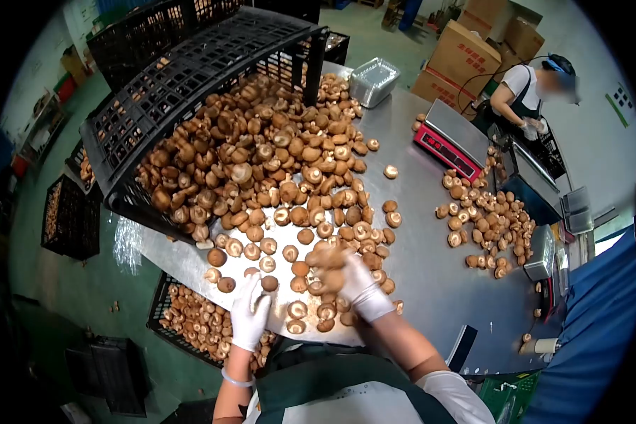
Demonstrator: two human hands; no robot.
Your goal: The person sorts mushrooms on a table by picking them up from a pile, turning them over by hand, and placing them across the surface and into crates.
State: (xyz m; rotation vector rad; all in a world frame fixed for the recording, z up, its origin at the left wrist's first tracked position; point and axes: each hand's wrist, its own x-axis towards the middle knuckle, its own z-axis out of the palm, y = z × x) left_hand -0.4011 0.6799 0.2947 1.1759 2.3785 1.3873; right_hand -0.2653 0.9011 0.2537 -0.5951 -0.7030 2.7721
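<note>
Brown shiitake mushrooms (261, 141) spill from a tipped black crate (191, 92) onto a metal table (417, 240). My right hand (364, 288), in a white glove, is over the loose mushrooms at the near side. Several blurred mushrooms (328, 265) are at its fingers and seem gripped; motion smears the fingertips. My left hand (250, 314), also gloved, is at the table's near left edge with thumb and fingers apart. One mushroom (251, 271) lies just beyond its fingertips. Below the table edge, a black crate (164, 300) holds more mushrooms.
A red scale (446, 152) stands to the right, with a mushroom pile (495, 222) beside it. Clear plastic trays (374, 81) sit at the far edge. A phone (462, 348) lies near the front. Another person (523, 99) works at the far right, by cardboard boxes (459, 60).
</note>
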